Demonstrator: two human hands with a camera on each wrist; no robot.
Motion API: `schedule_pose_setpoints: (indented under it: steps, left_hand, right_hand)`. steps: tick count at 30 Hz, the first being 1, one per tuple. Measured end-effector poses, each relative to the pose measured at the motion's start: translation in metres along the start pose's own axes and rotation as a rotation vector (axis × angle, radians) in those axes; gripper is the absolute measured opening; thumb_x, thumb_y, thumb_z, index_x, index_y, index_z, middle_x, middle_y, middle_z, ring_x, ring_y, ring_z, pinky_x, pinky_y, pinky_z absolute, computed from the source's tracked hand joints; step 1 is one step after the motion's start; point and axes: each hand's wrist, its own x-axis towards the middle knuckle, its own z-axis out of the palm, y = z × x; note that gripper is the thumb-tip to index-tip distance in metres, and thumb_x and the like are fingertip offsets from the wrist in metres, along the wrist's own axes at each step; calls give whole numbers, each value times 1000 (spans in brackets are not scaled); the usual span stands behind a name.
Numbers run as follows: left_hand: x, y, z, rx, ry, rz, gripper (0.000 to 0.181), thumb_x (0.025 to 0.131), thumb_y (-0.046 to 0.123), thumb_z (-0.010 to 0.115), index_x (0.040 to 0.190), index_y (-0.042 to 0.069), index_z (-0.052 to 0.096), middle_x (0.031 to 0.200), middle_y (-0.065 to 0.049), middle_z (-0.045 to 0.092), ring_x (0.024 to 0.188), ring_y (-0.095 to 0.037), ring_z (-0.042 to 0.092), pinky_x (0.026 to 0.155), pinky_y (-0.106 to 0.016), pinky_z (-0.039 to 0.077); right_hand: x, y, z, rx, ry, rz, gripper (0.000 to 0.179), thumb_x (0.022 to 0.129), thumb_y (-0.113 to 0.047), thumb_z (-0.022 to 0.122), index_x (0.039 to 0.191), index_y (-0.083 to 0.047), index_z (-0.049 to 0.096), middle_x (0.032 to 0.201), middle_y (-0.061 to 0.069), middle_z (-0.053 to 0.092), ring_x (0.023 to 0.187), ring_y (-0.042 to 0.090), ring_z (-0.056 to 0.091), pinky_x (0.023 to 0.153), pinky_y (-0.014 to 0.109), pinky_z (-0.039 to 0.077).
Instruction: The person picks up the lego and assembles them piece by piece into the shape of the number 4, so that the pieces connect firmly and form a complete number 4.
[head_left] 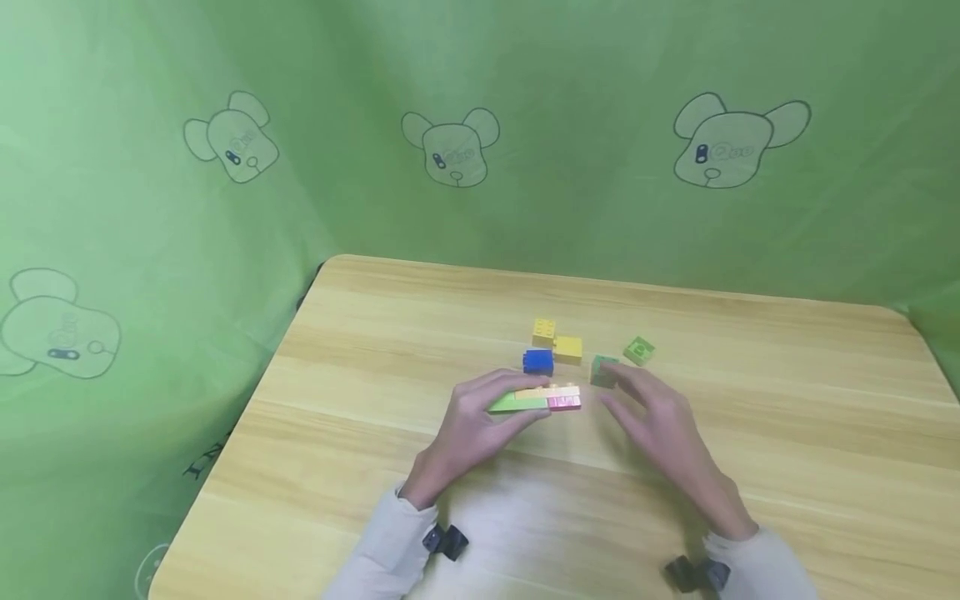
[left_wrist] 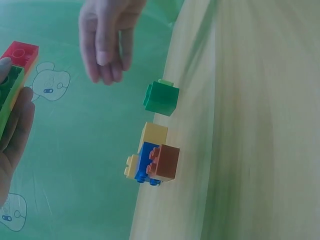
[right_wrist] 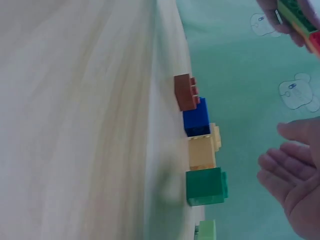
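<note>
My left hand point(head_left: 468, 427) grips a bar of joined toy bricks between thumb and fingers, above the table. A light green brick point(head_left: 519, 403) and a pinkish-red brick point(head_left: 565, 402) form one layer of the bar, against an orange layer point(head_left: 529, 394). To the right, my right hand point(head_left: 663, 421) holds nothing, its fingers relaxed and apart. Its fingertips overlap a dark green brick point(head_left: 602, 372) in the head view; both wrist views show the hand raised off that brick point(right_wrist: 204, 186). A brown brick point(left_wrist: 166, 162) beside the blue one is hidden in the head view.
A blue brick point(head_left: 538, 362) and two yellow bricks, one with studs up point(head_left: 544, 332) and one lying sideways point(head_left: 568, 350), sit close together beyond my left hand. Farther right lies a light green brick point(head_left: 639, 351). Green cloth point(head_left: 570, 217) hangs behind the wooden table point(head_left: 810, 400).
</note>
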Motion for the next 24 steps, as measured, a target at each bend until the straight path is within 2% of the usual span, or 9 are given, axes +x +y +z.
schedule_pose_setpoints:
  steps: [3, 5, 15, 19, 24]
  left_hand:
    - [-1, -1, 0, -1, 6, -5, 37, 81, -4, 85, 116, -4, 72, 114, -16, 75, 106, -22, 73, 93, -29, 61]
    - [-1, -1, 0, -1, 9, -8, 37, 81, -5, 85, 116, -4, 72, 114, -16, 75, 105, -22, 73, 93, -29, 61]
    - [-2, -2, -2, -6, 17, -11, 38, 80, -7, 84, 116, -5, 71, 112, -17, 75, 103, -25, 74, 91, -30, 62]
    - [-2, -2, -2, -3, 20, -16, 37, 81, -7, 84, 116, -5, 72, 113, -17, 75, 104, -25, 74, 92, -30, 61]
    - [-2, -2, -3, -6, 26, -17, 37, 81, -7, 84, 115, -5, 72, 112, -16, 76, 104, -25, 74, 92, -30, 61]
  right_hand:
    - [3, 5, 3, 0, -33, 94, 46, 91, -1, 77, 134, 5, 62, 133, 25, 65, 116, 45, 65, 100, 54, 54]
    - [5, 8, 4, 4, -48, 138, 47, 94, -3, 75, 136, 6, 59, 134, 27, 63, 119, 47, 63, 99, 61, 53]
    - [10, 22, 15, -34, -48, 184, 52, 92, 0, 75, 139, 10, 55, 132, 32, 61, 116, 50, 60, 101, 67, 49]
    - [13, 25, 18, -36, -60, 205, 54, 91, 0, 76, 139, 10, 54, 133, 33, 60, 120, 50, 57, 103, 69, 47]
    - [16, 29, 20, -37, -46, 225, 55, 88, 3, 77, 138, 11, 54, 138, 34, 56, 131, 53, 49, 111, 70, 39]
